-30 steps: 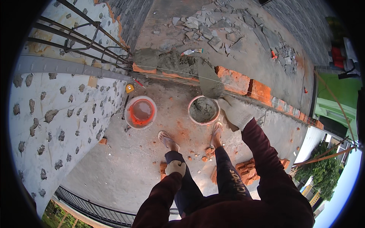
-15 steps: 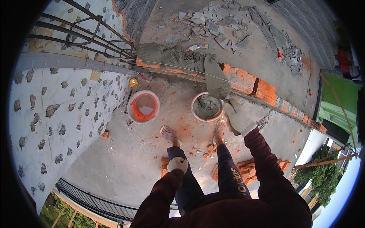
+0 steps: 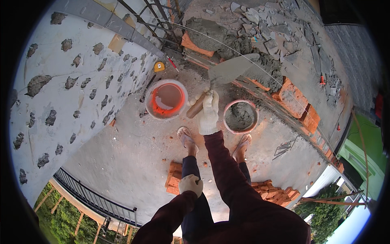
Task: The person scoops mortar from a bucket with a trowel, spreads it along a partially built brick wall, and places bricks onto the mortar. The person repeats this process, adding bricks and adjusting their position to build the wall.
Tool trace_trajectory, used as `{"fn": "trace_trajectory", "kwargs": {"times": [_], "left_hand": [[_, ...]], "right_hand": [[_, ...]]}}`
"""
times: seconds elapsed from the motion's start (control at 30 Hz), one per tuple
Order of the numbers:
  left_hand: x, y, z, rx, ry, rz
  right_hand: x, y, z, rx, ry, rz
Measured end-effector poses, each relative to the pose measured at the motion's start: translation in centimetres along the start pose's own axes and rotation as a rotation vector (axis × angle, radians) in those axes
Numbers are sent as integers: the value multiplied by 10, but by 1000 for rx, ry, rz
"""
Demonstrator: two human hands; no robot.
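Note:
My right hand (image 3: 208,112), in a pale work glove, is closed on the wooden handle of a steel trowel (image 3: 229,71). The blade lies over the mortar-topped brick course (image 3: 215,40); whether it touches is unclear. Below right is a pink-rimmed bucket of grey mortar (image 3: 239,116); to the left, a white bucket holds an orange container with cloudy liquid (image 3: 162,99). My gloved left hand (image 3: 191,184) rests curled on my left knee.
A pocked white wall (image 3: 53,85) with rebar above borders the left. Loose bricks (image 3: 174,177) lie near my feet, metal rods (image 3: 284,149) at right, broken slabs (image 3: 280,28) beyond the brick course. A black railing (image 3: 93,199) edges the lower left; a taut string crosses the course.
My right hand and trowel have swung left, from right of the mortar bucket to between the two buckets. The view has turned. My left hand stays on my leg.

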State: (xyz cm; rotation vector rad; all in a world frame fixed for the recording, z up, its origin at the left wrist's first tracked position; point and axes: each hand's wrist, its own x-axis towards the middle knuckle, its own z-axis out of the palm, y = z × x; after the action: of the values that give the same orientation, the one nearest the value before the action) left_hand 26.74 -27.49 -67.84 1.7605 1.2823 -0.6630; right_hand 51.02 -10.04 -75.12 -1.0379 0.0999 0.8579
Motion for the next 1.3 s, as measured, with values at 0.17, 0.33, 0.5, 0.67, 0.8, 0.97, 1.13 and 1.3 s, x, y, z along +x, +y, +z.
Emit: {"fn": "trace_trajectory", "kwargs": {"times": [0.17, 0.33, 0.5, 0.67, 0.8, 0.97, 1.13, 1.3], "left_hand": [[-3, -10, 5, -43, 24, 12], [-2, -9, 3, -54, 1, -4], [-5, -10, 3, -44, -11, -36], [-5, -3, 8, -29, -33, -41], [-3, 4, 16, 12, -74, -72], [-1, 10, 28, 91, -74, -57], [1, 27, 38, 162, -125, -56], [-5, 33, 49, 169, -120, -47]], "right_hand": [[27, 33, 39, -35, -47, -11], [40, 60, 61, -485, 20, -144], [18, 50, 70, -943, 22, -236], [-4, -15, 2, -1266, 79, -375], [-23, -86, -84, -1413, 119, -497], [-65, -188, -133, -1434, 80, -277], [-81, -247, -137, -1528, 63, -78], [-102, -263, -185, -1361, 10, -16]]}}
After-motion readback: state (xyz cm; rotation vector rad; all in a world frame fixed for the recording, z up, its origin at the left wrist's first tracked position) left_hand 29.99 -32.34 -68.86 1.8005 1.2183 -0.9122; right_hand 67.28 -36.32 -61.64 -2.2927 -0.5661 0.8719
